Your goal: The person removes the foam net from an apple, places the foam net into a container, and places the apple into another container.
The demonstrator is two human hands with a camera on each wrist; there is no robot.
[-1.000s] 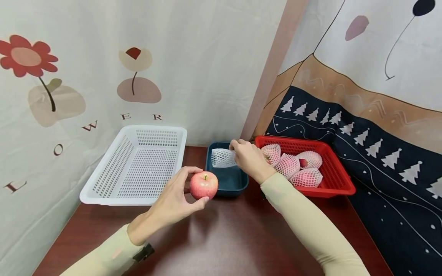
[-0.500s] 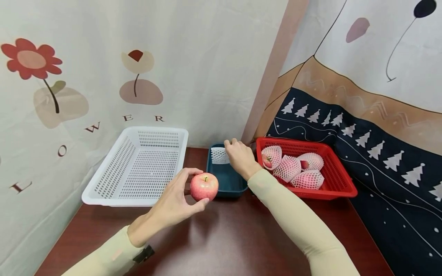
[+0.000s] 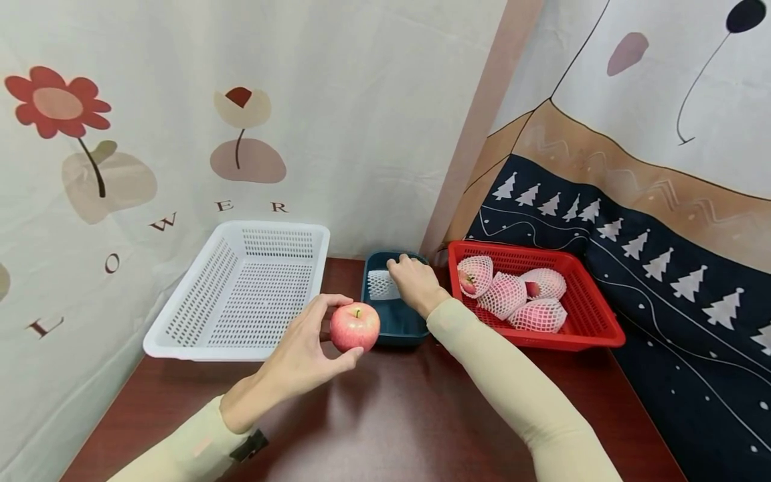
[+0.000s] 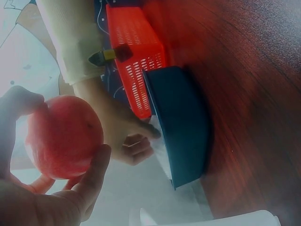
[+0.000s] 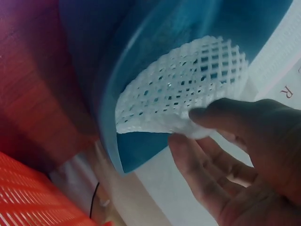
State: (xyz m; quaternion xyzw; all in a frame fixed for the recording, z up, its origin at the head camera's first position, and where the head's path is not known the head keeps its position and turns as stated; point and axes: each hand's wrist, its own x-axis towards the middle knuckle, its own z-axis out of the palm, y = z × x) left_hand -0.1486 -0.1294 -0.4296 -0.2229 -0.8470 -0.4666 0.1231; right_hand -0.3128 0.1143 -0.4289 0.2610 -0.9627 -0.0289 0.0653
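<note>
A bare red apple (image 3: 354,327), stem up, is held between the thumb and fingers of my left hand (image 3: 301,345), above the table in front of the dark blue bin (image 3: 397,325). In the left wrist view the apple (image 4: 66,136) fills the grasp. My right hand (image 3: 417,284) is over the bin's back part. Its thumb and index finger pinch the edge of a white foam fruit net (image 5: 178,87), which looks flattened and has nothing inside. The net lies within the bin's walls.
To the left stands a white perforated basket (image 3: 181,338). On the right, a red basket (image 3: 593,321) contains several net-wrapped fruits (image 3: 539,314). All rest on a dark red-brown table (image 3: 385,428) against printed cloth backdrops (image 3: 373,120).
My right hand has shifted left over the bin, then lowered with the foam net further into it. My left hand keeps the apple in nearly the same place.
</note>
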